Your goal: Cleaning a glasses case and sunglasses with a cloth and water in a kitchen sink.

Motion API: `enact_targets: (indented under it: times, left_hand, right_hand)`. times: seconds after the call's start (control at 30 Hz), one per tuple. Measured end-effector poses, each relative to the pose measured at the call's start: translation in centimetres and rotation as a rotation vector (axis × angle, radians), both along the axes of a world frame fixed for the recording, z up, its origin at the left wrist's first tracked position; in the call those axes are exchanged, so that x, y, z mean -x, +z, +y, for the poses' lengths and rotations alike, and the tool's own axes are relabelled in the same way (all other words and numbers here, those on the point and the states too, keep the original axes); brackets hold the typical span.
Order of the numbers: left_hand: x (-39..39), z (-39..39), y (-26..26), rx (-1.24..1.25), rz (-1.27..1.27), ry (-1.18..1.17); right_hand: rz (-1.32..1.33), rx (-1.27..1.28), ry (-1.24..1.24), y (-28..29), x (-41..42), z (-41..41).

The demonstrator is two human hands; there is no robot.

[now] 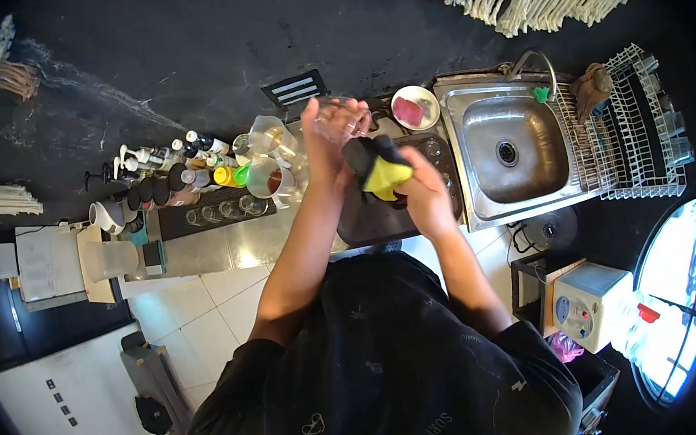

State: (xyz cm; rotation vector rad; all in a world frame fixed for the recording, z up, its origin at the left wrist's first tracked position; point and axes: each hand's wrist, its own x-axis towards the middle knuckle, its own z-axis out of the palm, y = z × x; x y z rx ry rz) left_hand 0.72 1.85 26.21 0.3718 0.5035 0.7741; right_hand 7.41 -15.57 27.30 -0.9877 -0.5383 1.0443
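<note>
My left hand (332,133) is raised over the counter, its fingers around a clear drinking glass (339,104) whose outline is hard to make out. In my right hand (429,196) is a yellow and dark grey cloth (386,174), bunched and partly blurred, close below the glass. Whether the cloth touches the glass, I cannot tell. Beneath both hands lies a dark brown tray (367,225). Several clear glasses (432,147) stand along its right side, partly hidden by my right hand.
Right of the tray is a steel sink (517,149) with a faucet (541,64), then a white wire dish rack (637,152). A bowl with a pink sponge (408,111) sits behind the tray. To the left stand measuring jugs (271,177), pump bottles (141,160) and glass cups (228,210) on a black mat.
</note>
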Motion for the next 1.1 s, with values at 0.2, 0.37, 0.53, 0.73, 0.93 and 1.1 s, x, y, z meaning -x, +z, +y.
enact_targets:
  times: [0.2, 0.37, 0.53, 0.73, 0.93, 1.1]
  left_hand:
    - [0.2, -2.5, 2.8, 0.101, -0.112, -0.169]
    - [0.7, -4.6, 4.4, -0.178, 0.000, -0.161]
    - [3.9, 0.1, 2.9, -0.609, -0.374, -0.413]
    - [9.0, 2.7, 0.9, -0.856, -0.019, -0.207]
    - [20.7, 4.6, 3.1, -0.292, 0.130, 0.006]
    - [33.3, 12.1, 1.7, -0.378, 0.063, 0.018]
  right_hand:
    - [-0.850, 0.082, -0.378, 2.5, 1.2, 0.4]
    - [-1.411, -0.040, -0.100, 2.6, 1.2, 2.6]
    - [0.320, -0.394, 0.281, 3.6, 4.6, 3.4]
    - [0.194, -0.187, -0.097, 1.8, 10.0, 8.2]
    - [-1.138, 0.057, -0.141, -0.2, 19.2, 12.6]
    - [-0.870, 0.004, 0.092, 0.0, 32.5, 18.1]
